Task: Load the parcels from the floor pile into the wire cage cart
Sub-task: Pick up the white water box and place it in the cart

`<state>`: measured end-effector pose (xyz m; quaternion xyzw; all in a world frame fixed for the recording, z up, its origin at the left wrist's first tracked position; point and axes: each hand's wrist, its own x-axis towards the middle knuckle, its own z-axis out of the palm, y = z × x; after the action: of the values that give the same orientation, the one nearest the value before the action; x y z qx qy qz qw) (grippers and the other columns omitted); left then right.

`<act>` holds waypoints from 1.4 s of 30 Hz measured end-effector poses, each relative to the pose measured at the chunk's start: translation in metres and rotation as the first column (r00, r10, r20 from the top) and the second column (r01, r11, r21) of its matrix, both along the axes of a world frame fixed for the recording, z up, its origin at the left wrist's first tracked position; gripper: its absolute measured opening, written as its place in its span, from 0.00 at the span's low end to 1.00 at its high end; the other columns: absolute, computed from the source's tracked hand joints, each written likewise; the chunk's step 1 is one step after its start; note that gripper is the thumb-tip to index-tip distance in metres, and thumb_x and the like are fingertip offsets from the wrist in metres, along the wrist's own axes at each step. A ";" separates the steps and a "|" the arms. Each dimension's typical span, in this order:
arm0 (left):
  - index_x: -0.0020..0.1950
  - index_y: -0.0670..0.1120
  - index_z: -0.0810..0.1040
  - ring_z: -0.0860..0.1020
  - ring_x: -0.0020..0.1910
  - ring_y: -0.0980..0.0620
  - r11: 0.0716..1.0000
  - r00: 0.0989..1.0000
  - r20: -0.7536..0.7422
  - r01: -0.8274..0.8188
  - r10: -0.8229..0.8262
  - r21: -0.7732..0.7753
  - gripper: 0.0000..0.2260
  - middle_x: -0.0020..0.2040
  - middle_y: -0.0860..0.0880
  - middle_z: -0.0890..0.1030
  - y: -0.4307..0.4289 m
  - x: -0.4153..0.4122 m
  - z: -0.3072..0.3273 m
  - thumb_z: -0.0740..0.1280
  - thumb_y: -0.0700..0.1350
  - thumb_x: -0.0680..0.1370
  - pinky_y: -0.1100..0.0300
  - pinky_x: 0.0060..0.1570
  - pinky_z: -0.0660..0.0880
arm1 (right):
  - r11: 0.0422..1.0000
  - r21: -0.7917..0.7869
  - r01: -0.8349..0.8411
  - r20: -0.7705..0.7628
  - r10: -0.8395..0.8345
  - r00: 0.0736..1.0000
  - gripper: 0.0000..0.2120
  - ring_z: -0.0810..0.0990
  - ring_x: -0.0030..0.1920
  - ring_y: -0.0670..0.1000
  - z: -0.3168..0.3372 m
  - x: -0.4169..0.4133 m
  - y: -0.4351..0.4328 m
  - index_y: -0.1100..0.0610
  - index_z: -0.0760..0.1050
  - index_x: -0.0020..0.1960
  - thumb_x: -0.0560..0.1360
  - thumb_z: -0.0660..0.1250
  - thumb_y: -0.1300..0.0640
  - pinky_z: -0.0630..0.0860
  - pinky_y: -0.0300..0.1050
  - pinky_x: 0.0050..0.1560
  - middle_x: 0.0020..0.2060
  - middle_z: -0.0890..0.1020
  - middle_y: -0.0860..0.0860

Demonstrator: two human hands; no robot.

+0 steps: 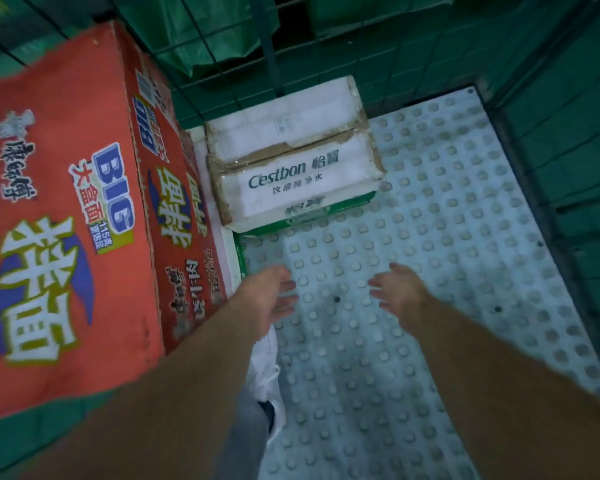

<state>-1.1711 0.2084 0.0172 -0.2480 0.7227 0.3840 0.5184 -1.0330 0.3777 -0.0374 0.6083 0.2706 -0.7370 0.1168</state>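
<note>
View down into the wire cage cart [270, 46]. Red noodle carton [59, 220] stands at 9 o'clock against the left mesh. White Cestbon carton [291, 157] lies at 12 o'clock against the far mesh, just beside the red one. Studded floor panel [447, 237] fills 1 to 5 o'clock. Left hand [271, 296] and right hand [397, 289] reach over the panel near centre, palms facing, each grip apart and holding nothing. A white object [267, 362], possibly a plastic-wrapped parcel, shows beneath the left forearm at 6 o'clock.
</note>
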 end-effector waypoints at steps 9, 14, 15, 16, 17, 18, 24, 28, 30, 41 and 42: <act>0.60 0.48 0.77 0.80 0.43 0.51 1.000 1.000 0.013 -0.021 0.021 0.004 0.08 0.57 0.47 0.81 -0.061 0.203 0.118 0.61 0.46 0.85 0.57 0.39 0.74 | 0.941 0.099 -0.323 0.172 0.303 0.937 0.07 0.81 0.42 0.51 0.119 0.231 -0.097 0.57 0.75 0.52 0.83 0.60 0.55 0.72 0.43 0.43 0.45 0.83 0.53; 0.56 0.47 0.80 0.81 0.46 0.49 0.999 0.999 0.034 -0.002 0.000 0.046 0.06 0.52 0.48 0.83 -0.084 0.311 0.186 0.64 0.46 0.83 0.57 0.43 0.76 | 0.940 0.053 -0.336 0.176 0.323 0.930 0.08 0.78 0.40 0.50 0.174 0.338 -0.129 0.57 0.73 0.48 0.84 0.59 0.57 0.72 0.43 0.40 0.43 0.82 0.52; 0.55 0.47 0.80 0.81 0.45 0.49 0.999 0.999 0.038 0.009 -0.011 0.049 0.07 0.51 0.48 0.83 -0.087 0.328 0.195 0.64 0.46 0.83 0.57 0.44 0.76 | 0.939 0.055 -0.340 0.183 0.325 0.928 0.08 0.79 0.40 0.50 0.179 0.358 -0.134 0.57 0.73 0.47 0.83 0.59 0.58 0.71 0.43 0.39 0.43 0.82 0.52; 0.56 0.47 0.80 0.81 0.45 0.49 0.998 0.999 0.038 0.036 -0.038 0.052 0.07 0.51 0.47 0.83 -0.090 0.344 0.206 0.63 0.46 0.83 0.57 0.44 0.76 | 0.941 0.062 -0.332 0.187 0.316 0.930 0.08 0.79 0.40 0.50 0.186 0.377 -0.139 0.57 0.74 0.45 0.82 0.59 0.59 0.71 0.43 0.38 0.42 0.82 0.52; 0.58 0.46 0.80 0.81 0.46 0.48 0.996 0.997 0.034 0.072 -0.073 0.054 0.08 0.51 0.47 0.83 -0.092 0.359 0.216 0.63 0.46 0.84 0.57 0.43 0.76 | 0.940 0.072 -0.335 0.199 0.315 0.928 0.08 0.79 0.40 0.50 0.193 0.395 -0.143 0.56 0.74 0.45 0.81 0.60 0.59 0.71 0.43 0.38 0.42 0.83 0.51; 0.61 0.46 0.80 0.81 0.47 0.48 0.993 0.994 0.031 0.103 -0.105 0.053 0.09 0.52 0.47 0.83 -0.094 0.371 0.223 0.63 0.45 0.84 0.57 0.43 0.76 | 0.945 0.085 -0.316 0.197 0.295 0.935 0.06 0.79 0.41 0.50 0.197 0.411 -0.148 0.56 0.75 0.46 0.81 0.61 0.59 0.72 0.44 0.39 0.43 0.83 0.51; 0.62 0.43 0.79 0.81 0.50 0.46 0.962 0.962 0.008 0.274 -0.274 0.016 0.11 0.55 0.45 0.83 -0.109 0.436 0.257 0.63 0.45 0.83 0.54 0.51 0.78 | 0.976 0.147 -0.159 0.144 0.138 0.980 0.06 0.77 0.38 0.50 0.233 0.481 -0.163 0.57 0.74 0.55 0.81 0.60 0.58 0.69 0.43 0.38 0.45 0.80 0.53; 0.61 0.43 0.80 0.80 0.45 0.47 0.906 0.907 0.007 0.421 -0.422 0.048 0.11 0.49 0.47 0.82 -0.109 0.484 0.262 0.64 0.46 0.83 0.56 0.45 0.76 | 0.957 0.288 -0.022 0.088 -0.004 0.996 0.05 0.76 0.40 0.50 0.262 0.528 -0.178 0.56 0.74 0.50 0.82 0.60 0.60 0.69 0.42 0.37 0.47 0.79 0.55; 0.59 0.44 0.78 0.78 0.42 0.49 0.847 0.849 -0.006 0.527 -0.528 0.066 0.09 0.47 0.47 0.81 -0.113 0.514 0.262 0.63 0.46 0.83 0.57 0.43 0.74 | 0.941 0.325 0.100 0.080 -0.132 0.988 0.05 0.75 0.37 0.49 0.277 0.563 -0.203 0.55 0.73 0.50 0.82 0.59 0.60 0.67 0.41 0.36 0.44 0.78 0.54; 0.59 0.46 0.78 0.79 0.44 0.48 0.493 0.493 0.009 0.869 -0.870 0.048 0.10 0.53 0.46 0.82 -0.167 0.656 0.281 0.62 0.48 0.82 0.55 0.42 0.73 | 0.881 0.346 0.322 0.188 -0.401 0.897 0.08 0.75 0.43 0.54 0.319 0.739 -0.360 0.61 0.78 0.54 0.78 0.61 0.62 0.69 0.45 0.40 0.47 0.80 0.57; 0.60 0.45 0.78 0.79 0.43 0.48 0.395 0.396 -0.018 0.917 -0.918 0.052 0.10 0.53 0.45 0.82 -0.165 0.701 0.288 0.63 0.47 0.82 0.56 0.41 0.72 | 0.841 0.368 0.396 0.212 -0.491 0.845 0.10 0.75 0.43 0.54 0.326 0.784 -0.379 0.62 0.78 0.56 0.79 0.61 0.62 0.69 0.45 0.41 0.47 0.80 0.57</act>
<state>-0.4699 0.0431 0.3050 0.2015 0.7259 0.0536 0.6554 -0.2487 -0.0009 0.2883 0.7693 0.2121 -0.5913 -0.1165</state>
